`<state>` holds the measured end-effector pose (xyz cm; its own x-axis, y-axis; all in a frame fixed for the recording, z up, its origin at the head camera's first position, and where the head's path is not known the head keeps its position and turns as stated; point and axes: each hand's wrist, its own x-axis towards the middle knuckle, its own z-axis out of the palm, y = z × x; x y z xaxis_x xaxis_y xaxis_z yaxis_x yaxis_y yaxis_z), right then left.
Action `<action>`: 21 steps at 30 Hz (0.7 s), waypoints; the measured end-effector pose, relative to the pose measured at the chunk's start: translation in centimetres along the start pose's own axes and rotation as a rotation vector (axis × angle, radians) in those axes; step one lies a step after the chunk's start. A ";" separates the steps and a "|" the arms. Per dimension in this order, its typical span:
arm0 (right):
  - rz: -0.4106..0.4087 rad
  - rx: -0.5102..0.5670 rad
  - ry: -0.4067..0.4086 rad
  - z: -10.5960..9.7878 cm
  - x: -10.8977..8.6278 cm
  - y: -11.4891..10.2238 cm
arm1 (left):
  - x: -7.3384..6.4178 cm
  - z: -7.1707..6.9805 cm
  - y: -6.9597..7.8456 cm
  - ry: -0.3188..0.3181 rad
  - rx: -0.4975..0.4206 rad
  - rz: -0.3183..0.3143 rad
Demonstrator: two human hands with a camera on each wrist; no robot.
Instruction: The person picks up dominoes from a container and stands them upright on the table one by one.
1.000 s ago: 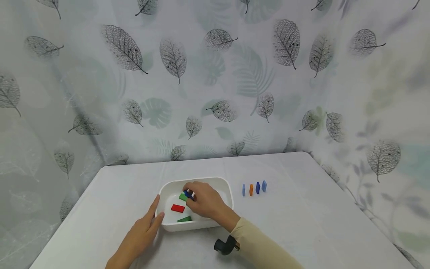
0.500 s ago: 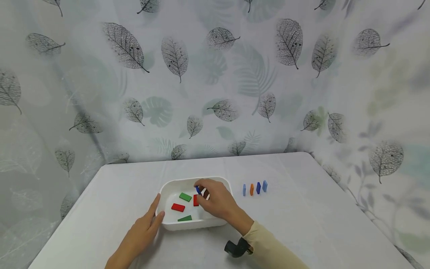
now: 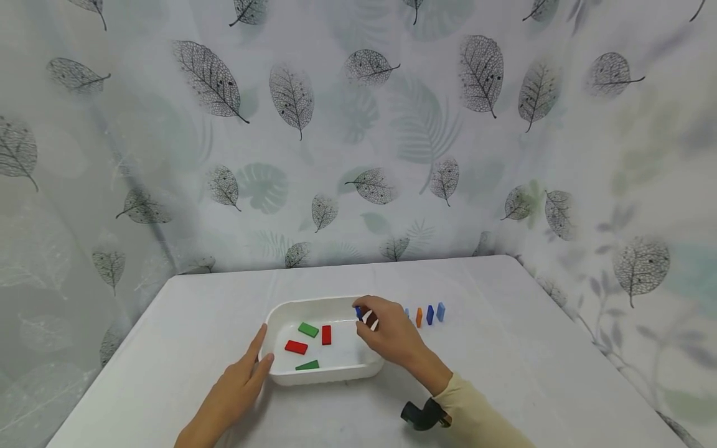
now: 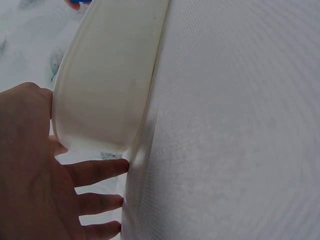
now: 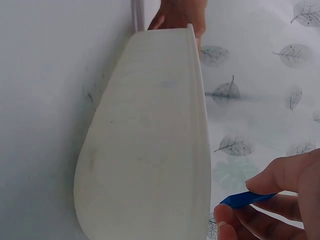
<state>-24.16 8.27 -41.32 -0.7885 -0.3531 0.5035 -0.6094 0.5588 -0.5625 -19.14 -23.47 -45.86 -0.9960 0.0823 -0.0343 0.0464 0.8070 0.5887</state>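
My right hand (image 3: 392, 330) pinches a small blue domino (image 3: 359, 313) between thumb and fingers, above the right part of a white plastic tray (image 3: 358, 372). In the right wrist view the blue domino (image 5: 245, 199) shows just beyond the tray's rim. My left hand (image 3: 238, 382) rests against the tray's left end, thumb at the near corner. Its fingers (image 4: 97, 172) reach out straight toward the tabletop in the left wrist view. Inside the tray lie a green domino (image 3: 309, 330), two red dominoes, one lying crosswise (image 3: 296, 347) and one lengthwise (image 3: 327, 335), and a green piece (image 3: 307, 365) partly hidden by the near wall.
To the tray's right, several dominoes stand upright in a row: an orange one (image 3: 419, 318), a dark blue one (image 3: 430, 315) and light blue ones (image 3: 440, 312), the leftmost partly behind my right hand. A white table (image 3: 504, 386) bears everything, with a leaf-patterned curtain (image 3: 358, 137) behind.
My right hand has moved right across the tray with the blue domino, from above the green one toward the right rim. The lengthwise red domino has come into sight. My left hand stays put.
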 end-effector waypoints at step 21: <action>0.097 -0.082 0.162 -5.5 -1.7 5.0 | -0.2 0.0 -0.2 0.016 -0.005 0.022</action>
<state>-25.41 15.76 -41.39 -0.8152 -0.1730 0.5528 -0.5176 0.6458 -0.5613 -18.98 -23.65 -45.95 -0.9959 0.0903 -0.0085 0.0677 0.8025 0.5929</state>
